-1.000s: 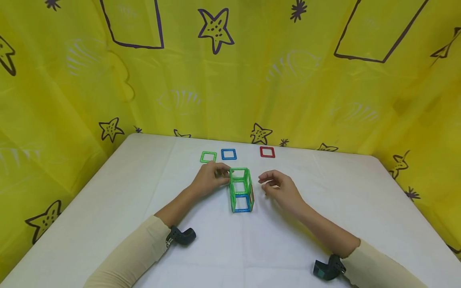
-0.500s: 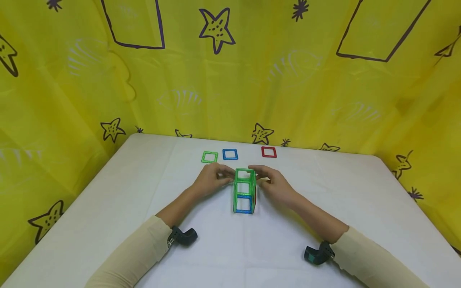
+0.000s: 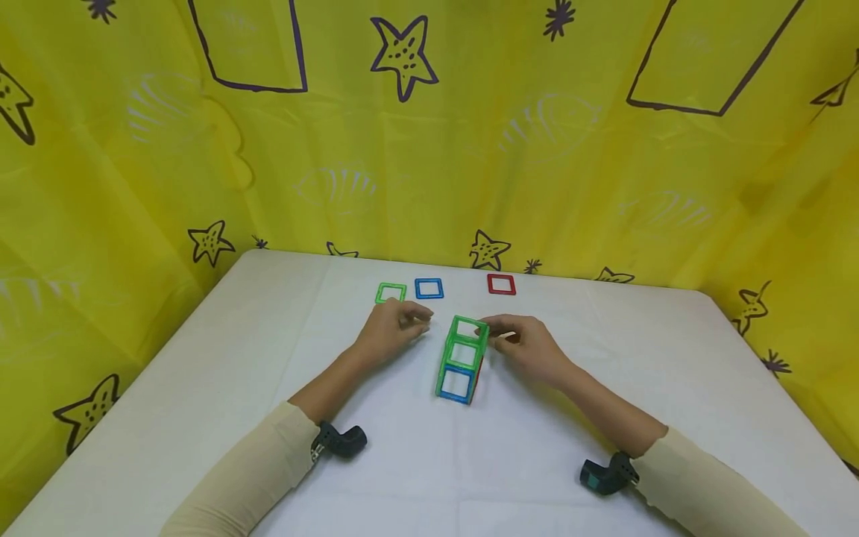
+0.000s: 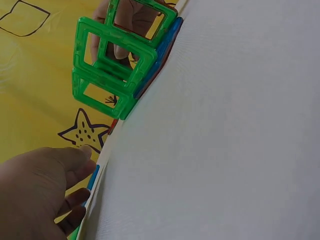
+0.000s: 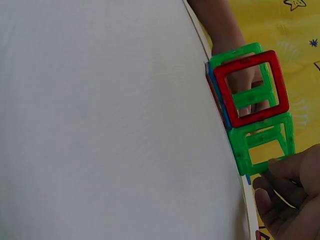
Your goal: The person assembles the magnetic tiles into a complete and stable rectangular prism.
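Note:
A small box-like frame of magnetic tiles [image 3: 464,342] stands on the table in the head view, turned slightly askew. Green tiles form most of it, with a blue one low at the near end. Its red tile [image 5: 280,80] shows upright on the side in the right wrist view. My right hand [image 3: 526,347] pinches the far right part of the frame; in the right wrist view the thumb lies on a green tile's [image 5: 239,145] edge. To the left, my left hand [image 3: 388,334] rests apart from the frame, fingers loosely bent and holding nothing.
Along the back of the white table [image 3: 577,462] lie a loose green tile [image 3: 392,285], partly behind the left hand, a blue tile [image 3: 429,280] and, farther right, a red tile [image 3: 501,276]. A yellow patterned curtain [image 3: 443,134] hangs behind the table.
The tile frame has shifted a little right and swung askew. My right hand came in to its far right side and took hold; my left hand came away from it.

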`<state>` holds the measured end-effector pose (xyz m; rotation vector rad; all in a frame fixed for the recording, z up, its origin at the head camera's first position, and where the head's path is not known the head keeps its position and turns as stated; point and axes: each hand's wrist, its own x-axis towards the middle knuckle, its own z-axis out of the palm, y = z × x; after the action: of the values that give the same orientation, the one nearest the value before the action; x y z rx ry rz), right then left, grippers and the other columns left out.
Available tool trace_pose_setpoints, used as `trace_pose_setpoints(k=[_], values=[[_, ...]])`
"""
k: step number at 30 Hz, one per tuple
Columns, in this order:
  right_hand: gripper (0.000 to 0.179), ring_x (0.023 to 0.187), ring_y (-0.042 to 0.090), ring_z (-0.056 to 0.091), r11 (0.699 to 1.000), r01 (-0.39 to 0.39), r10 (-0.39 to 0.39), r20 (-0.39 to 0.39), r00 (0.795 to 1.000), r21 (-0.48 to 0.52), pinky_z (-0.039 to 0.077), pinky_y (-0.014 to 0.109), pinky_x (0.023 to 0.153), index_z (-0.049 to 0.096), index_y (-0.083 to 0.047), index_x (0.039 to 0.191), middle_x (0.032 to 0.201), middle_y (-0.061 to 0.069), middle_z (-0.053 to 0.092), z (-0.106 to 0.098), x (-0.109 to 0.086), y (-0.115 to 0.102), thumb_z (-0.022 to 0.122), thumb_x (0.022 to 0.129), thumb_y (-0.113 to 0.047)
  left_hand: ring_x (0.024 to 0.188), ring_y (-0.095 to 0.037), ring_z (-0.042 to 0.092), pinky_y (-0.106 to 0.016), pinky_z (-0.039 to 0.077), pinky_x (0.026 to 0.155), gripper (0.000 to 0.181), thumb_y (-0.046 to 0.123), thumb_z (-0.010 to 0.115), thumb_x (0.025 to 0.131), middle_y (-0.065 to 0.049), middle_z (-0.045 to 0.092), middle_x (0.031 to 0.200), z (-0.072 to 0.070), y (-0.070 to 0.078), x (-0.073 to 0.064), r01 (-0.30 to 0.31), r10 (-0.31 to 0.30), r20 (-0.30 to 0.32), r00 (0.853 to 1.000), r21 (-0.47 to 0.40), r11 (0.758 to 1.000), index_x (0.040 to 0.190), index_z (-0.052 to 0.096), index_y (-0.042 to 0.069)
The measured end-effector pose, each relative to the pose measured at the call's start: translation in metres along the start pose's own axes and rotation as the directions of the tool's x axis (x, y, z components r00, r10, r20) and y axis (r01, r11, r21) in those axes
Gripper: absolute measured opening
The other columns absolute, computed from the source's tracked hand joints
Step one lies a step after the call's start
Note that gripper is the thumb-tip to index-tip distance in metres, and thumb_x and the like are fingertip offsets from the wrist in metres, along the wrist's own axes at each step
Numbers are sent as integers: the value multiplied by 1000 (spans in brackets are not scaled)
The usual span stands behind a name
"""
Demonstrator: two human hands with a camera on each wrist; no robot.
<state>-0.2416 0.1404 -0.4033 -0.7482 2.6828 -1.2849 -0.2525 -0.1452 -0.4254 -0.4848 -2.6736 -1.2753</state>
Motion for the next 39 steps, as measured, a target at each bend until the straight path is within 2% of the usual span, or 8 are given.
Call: trace_pose_setpoints(k=[8,13,19,24,28,31,34,39], values=[[24,104,24,64,999,40,-41,26,999,21,54,25,82,77,-1,123,119,9,76,-18,-7,16,71,100,-5,116,-24,63,-42,51,97,19,14,77,97,-2,75,118,-10,-8,13,94,-94,-85,992,-7,996,115,81,10],[24,112,28,67,997,49,-52,59,997,52,54,24,90,77,0,123,118,9,77,-22,-10,20,71,99,-4,113,-29,56,-44,50,98,30,16,81,94,-10,69,123,-19,-20,21,157,-150,-131,980,52,986,123,78,10],[23,114,30,70,997,56,-59,76,995,45,54,25,94,78,0,120,115,9,77,-25,-14,20,73,98,-3,123,-32,47,-47,46,104,50,20,84,91,-15,58,142,-22,-32,28,222,-204,-145,968,116,968,138,69,11],[20,109,25,72,996,54,-61,99,993,70,55,24,90,80,0,115,110,7,79,-28,-17,23,77,95,-3,126,-35,42,-48,47,101,65,33,85,90,-20,50,147,-23,-32,34,296,-261,-177,949,217,930,145,61,9],[18,100,16,72,995,52,-61,107,992,88,57,24,84,82,-1,109,104,5,80,-31,-20,25,81,92,-4,122,-36,42,-48,48,96,82,49,84,87,-22,49,139,-21,-28,40,350,-303,-186,935,329,877,149,53,5],[17,92,13,71,993,46,-57,111,992,105,57,24,80,82,0,107,101,5,80,-33,-23,27,83,90,-4,119,-36,43,-48,48,94,87,53,84,85,-23,51,133,-20,-25,44,367,-317,-188,929,378,850,147,53,2],[17,89,12,70,993,42,-56,120,991,114,56,24,77,82,0,106,99,5,80,-35,-24,28,83,89,-4,117,-36,45,-48,48,93,82,50,84,86,-22,53,128,-20,-23,46,383,-336,-186,923,385,840,145,55,0],[27,93,19,68,992,65,-79,134,988,108,57,26,81,79,-2,111,106,5,77,-39,-23,30,87,85,-5,116,-34,47,-48,49,94,72,41,81,91,-21,54,128,-24,-24,48,404,-374,-154,915,345,847,145,56,2]])
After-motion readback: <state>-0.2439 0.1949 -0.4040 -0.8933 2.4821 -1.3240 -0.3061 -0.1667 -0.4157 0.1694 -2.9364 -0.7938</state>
